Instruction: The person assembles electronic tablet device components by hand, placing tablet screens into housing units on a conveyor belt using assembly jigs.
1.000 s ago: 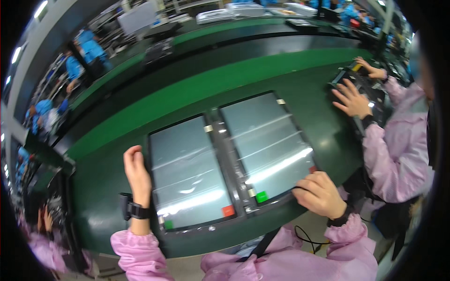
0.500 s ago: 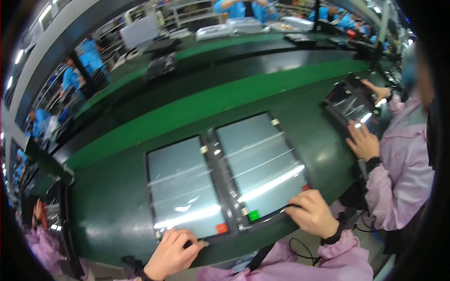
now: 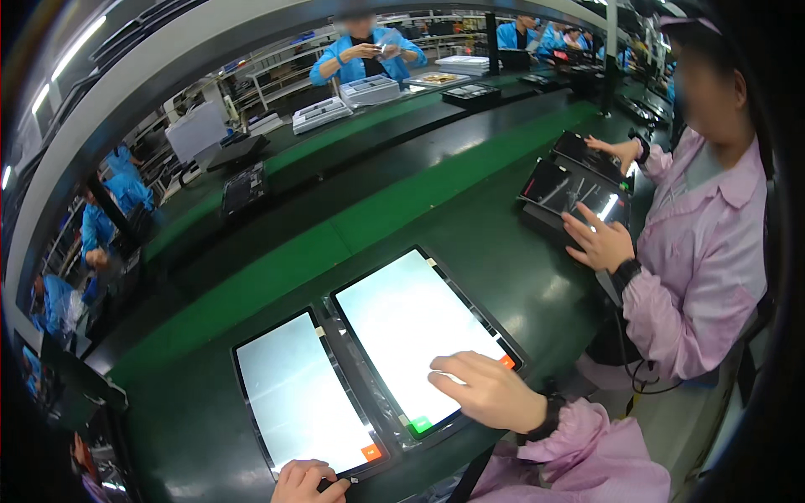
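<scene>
Two lit panels, L panel [image 3: 298, 390] & R panel [image 3: 394, 318], lie side by side, tilted the same way, on dk green bench [image 3: 184, 411]. R hand [image 3: 490, 390] is over R panel's near right part, palm down, fingers loosely bent & pointing left, nothing gripped; can't tell if fingertips touch screen. R forearm comes in from lower right, pink sleeve [image 3: 587, 453], dk wristband [image 3: 549, 419]. L hand [image 3: 306, 484], partly cut off by bottom edge, sits at L panel's near edge, fingers curled; can't tell if it's grasping anything.
</scene>
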A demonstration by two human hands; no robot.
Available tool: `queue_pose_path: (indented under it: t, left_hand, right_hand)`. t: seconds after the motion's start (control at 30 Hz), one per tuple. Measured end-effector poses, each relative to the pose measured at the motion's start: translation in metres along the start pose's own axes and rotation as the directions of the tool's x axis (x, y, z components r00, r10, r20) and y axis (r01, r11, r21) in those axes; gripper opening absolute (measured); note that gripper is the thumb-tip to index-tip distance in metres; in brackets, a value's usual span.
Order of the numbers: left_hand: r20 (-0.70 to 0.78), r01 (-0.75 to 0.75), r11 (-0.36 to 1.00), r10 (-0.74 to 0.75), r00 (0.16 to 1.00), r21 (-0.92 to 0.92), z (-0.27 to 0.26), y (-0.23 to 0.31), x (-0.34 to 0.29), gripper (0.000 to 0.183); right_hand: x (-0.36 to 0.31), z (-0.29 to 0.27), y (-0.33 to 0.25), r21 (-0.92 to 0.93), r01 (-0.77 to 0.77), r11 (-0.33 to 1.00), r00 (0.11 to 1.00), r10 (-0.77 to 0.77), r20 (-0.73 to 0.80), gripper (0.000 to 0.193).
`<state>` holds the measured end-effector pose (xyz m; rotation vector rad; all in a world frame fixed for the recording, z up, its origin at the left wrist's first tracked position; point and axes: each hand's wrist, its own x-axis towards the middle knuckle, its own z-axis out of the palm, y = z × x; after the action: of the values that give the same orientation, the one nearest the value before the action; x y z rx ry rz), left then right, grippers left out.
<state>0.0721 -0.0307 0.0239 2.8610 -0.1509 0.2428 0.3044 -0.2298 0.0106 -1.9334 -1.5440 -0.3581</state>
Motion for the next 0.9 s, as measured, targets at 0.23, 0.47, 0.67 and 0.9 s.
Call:
queue_pose_path:
  t: [0.23,0.47,0.67,0.9]
  left_hand:
    - [-0.001,-0.013,0.996,0.013,1.0,0.088,0.001,0.001,-0.001,0.024]
    - [-0.083,0.075,0.992,-0.067,0.994,0.103,0.002,0.0,-0.008,0.025]
    - [-0.024,0.037,0.999,-0.036,0.999,0.04,0.0,-0.01,-0.009,0.017]
    - [-0.044,0.114,0.993,-0.114,0.993,-0.008,-0.008,-0.02,-0.005,0.018]
  right_hand:
    - [0.03,0.024,-0.024,0.255,0.096,0.962,0.995,-0.091,-0.03,0.03]
    - [-0.023,-0.013,-0.018,0.208,-0.099,0.973,0.981,0.13,-0.142,0.028]
    - [-0.06,-0.018,0.013,0.315,-0.481,0.818,0.729,0.573,-0.375,0.017]
    - [-0.064,0.012,0.055,0.376,-0.611,0.697,0.612,0.717,-0.335,0.018]
